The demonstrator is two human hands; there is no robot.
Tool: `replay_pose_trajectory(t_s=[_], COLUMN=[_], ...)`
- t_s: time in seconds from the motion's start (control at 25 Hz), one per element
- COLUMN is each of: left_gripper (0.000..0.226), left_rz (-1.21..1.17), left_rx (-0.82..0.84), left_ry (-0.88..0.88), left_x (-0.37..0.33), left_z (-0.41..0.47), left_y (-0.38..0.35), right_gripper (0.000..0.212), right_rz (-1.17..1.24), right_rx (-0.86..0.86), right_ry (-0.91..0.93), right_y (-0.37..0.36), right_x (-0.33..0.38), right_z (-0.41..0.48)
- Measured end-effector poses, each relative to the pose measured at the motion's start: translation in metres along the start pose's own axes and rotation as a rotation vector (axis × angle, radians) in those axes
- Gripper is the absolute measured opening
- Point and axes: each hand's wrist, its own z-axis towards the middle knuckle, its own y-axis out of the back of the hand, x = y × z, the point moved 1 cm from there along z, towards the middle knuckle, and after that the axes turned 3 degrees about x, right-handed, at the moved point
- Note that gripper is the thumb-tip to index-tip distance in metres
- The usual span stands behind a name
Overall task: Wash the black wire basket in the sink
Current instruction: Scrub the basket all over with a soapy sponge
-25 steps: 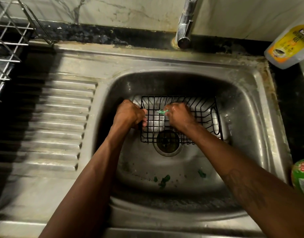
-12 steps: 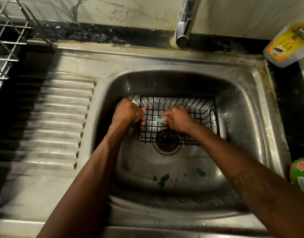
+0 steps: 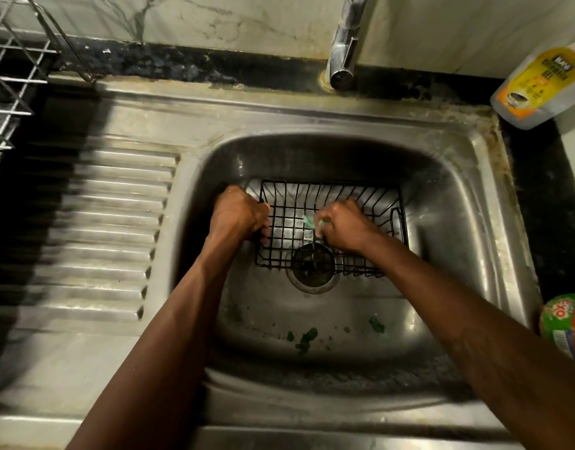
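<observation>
The black wire basket (image 3: 360,199) lies in the steel sink (image 3: 448,203), over the round drain (image 3: 313,266). My left hand (image 3: 239,214) grips the basket's left rim with curled fingers. My right hand (image 3: 343,225) is inside the basket and holds a small green scrubber (image 3: 309,220) against the wire bottom; only the scrubber's tip shows past my fingers.
The tap (image 3: 344,40) hangs over the sink's back edge. A ribbed drainboard (image 3: 110,228) lies to the left, below a steel dish rack (image 3: 10,82). A yellow-labelled bottle (image 3: 539,89) leans at the back right, a green packet (image 3: 565,326) at right. Green scraps (image 3: 307,337) dot the basin.
My right hand with the scrubber has slid a little down and toward me across the basket's bottom. My left hand keeps its grip on the left rim.
</observation>
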Motion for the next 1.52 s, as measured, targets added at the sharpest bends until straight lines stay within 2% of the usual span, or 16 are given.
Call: replay_pose_trajectory(t_s=[0.08,0.12,0.28,0.36,0.44,0.52,0.56,0.6,0.72,0.8,0.92,1.08,1.12,1.28,1.44,1.52], left_gripper=[0.022,0.021,0.027,0.026,0.025,0.028,0.029,0.031,0.027,0.024,0.026,0.029,0.028,0.025,0.026,0.041], left_rz=[0.011,0.012,0.023,0.004,-0.005,-0.016,-0.025,-0.031,-0.017,-0.007,-0.01,0.022,0.026,0.002,-0.04,-0.122], left_rx=[-0.032,-0.031,0.001,-0.007,-0.027,-0.04,-0.045,-0.043,-0.014,-0.021,-0.067,-0.062,-0.044,-0.033,-0.094,-0.2], left_ry=[-0.026,-0.026,0.01,0.012,-0.001,-0.011,-0.01,-0.008,-0.008,-0.014,-0.034,-0.019,-0.011,0.001,-0.069,-0.166], left_x=[0.003,0.003,0.002,0.002,0.004,0.007,0.008,0.008,0.007,0.006,0.008,0.011,0.01,0.005,0.012,0.016], left_z=[0.002,0.003,0.002,0.003,0.005,0.009,0.011,0.012,0.008,0.006,0.009,0.012,0.011,0.005,0.004,0.004], left_y=[0.002,0.003,0.003,0.003,0.002,0.001,0.001,0.001,0.002,0.003,0.001,0.003,0.003,0.004,0.002,-0.008], right_gripper=[0.019,0.019,0.015,0.017,0.015,0.015,0.017,0.018,0.016,0.021,0.024,0.014,0.015,0.023,0.014,0.014], right_rz=[0.011,0.005,0.004,0.066,0.109,0.033,0.002,-0.031,-0.059,-0.166,-0.278,-0.036,-0.047,0.034,0.012,0.042], right_rx=[0.279,0.32,-0.174,-0.301,-0.122,0.266,0.374,0.359,-0.116,-0.226,-0.035,0.368,0.319,-0.243,-0.087,-0.057], right_ry=[0.058,0.082,-0.047,-0.141,-0.148,-0.033,0.01,0.035,-0.061,-0.132,-0.109,-0.018,-0.007,-0.128,-0.04,0.055], right_y=[0.0,0.002,0.014,0.013,0.009,0.007,0.007,0.011,0.021,0.02,0.015,0.016,0.017,0.015,-0.003,-0.01], right_x=[0.0,-0.004,-0.018,-0.016,-0.014,-0.008,-0.008,-0.012,-0.024,-0.024,-0.017,-0.022,-0.023,-0.032,-0.026,-0.02], right_z=[-0.026,-0.032,-0.002,0.011,0.005,-0.016,-0.025,-0.027,-0.002,0.015,0.005,-0.033,-0.03,0.01,-0.003,-0.02])
